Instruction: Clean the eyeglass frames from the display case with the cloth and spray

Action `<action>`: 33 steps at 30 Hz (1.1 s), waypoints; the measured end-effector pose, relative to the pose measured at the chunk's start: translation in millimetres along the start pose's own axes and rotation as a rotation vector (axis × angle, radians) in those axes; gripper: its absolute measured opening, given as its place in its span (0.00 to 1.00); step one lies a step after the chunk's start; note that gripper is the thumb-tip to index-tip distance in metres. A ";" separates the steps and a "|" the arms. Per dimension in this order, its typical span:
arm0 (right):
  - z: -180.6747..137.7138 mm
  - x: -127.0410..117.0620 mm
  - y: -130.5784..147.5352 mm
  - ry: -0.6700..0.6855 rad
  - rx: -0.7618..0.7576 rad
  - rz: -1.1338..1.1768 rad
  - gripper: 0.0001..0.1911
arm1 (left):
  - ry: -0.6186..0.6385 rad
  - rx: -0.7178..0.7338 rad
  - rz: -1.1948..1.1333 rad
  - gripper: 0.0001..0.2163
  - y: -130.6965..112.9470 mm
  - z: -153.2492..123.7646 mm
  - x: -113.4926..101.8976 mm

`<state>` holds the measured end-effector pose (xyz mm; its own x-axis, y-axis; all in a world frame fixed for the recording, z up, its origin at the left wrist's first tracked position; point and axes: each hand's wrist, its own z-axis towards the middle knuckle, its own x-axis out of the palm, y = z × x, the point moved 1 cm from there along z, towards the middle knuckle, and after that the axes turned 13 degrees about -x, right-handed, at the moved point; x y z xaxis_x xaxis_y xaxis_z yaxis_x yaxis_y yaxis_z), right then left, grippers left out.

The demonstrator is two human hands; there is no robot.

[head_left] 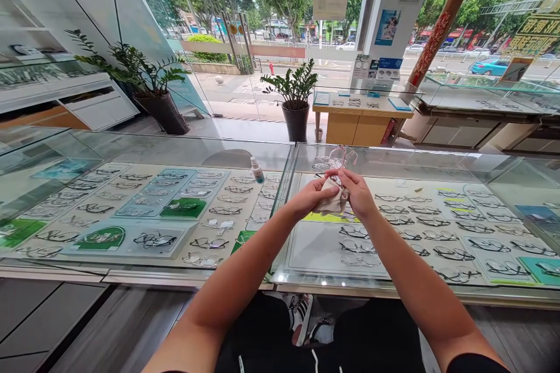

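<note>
Both my hands meet above the right-hand glass counter, closed around a pair of eyeglasses (338,155) with a thin pinkish frame. A beige cleaning cloth (331,204) hangs beneath my fingers. My left hand (314,195) is shut on the cloth, its thumb pressed against the glasses' lower part. My right hand (356,191) pinches the eyeglasses from the other side, close against the left. One round rim sticks up above the fingers; the cloth and fingers hide the rest of the frame.
A small white spray bottle (257,170) stands on the left glass counter (210,151). Rows of spectacles (440,236) lie under the glass on both sides. Beyond the counter are potted plants (295,96) and a wooden display table (350,125).
</note>
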<state>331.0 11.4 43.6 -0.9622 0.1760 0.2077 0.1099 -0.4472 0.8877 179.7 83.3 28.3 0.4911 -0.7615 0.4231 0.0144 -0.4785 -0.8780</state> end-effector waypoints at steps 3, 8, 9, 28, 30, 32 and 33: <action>-0.6 0.0 0.5 -0.009 0.004 0.015 0.23 | 0.015 0.007 -0.001 0.26 0.1 -0.1 -0.8; -0.5 -0.7 0.6 -0.054 -0.009 0.001 0.23 | 0.035 -0.008 0.038 0.26 1.6 1.4 -3.1; -0.5 -0.6 0.5 -0.060 -0.014 -0.010 0.24 | 0.029 -0.011 0.051 0.26 1.9 1.8 -3.8; 0.5 -0.3 5.9 -0.035 0.000 0.029 0.24 | 0.019 -0.009 -0.019 0.27 -0.3 -0.3 -1.8; 0.5 -0.7 5.0 -0.022 0.000 0.021 0.24 | 0.003 -0.015 -0.020 0.28 1.0 0.6 -2.3; 0.4 -1.2 3.6 -0.009 0.004 0.019 0.23 | 0.000 -0.015 -0.008 0.28 2.4 1.7 -2.6; 0.3 -1.5 2.9 -0.006 0.006 0.021 0.23 | -0.001 -0.013 -0.005 0.28 3.0 2.2 -2.8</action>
<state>332.9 10.2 46.0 -0.9582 0.1721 0.2287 0.1314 -0.4453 0.8857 180.3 84.9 24.0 0.4921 -0.7585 0.4272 0.0055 -0.4880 -0.8728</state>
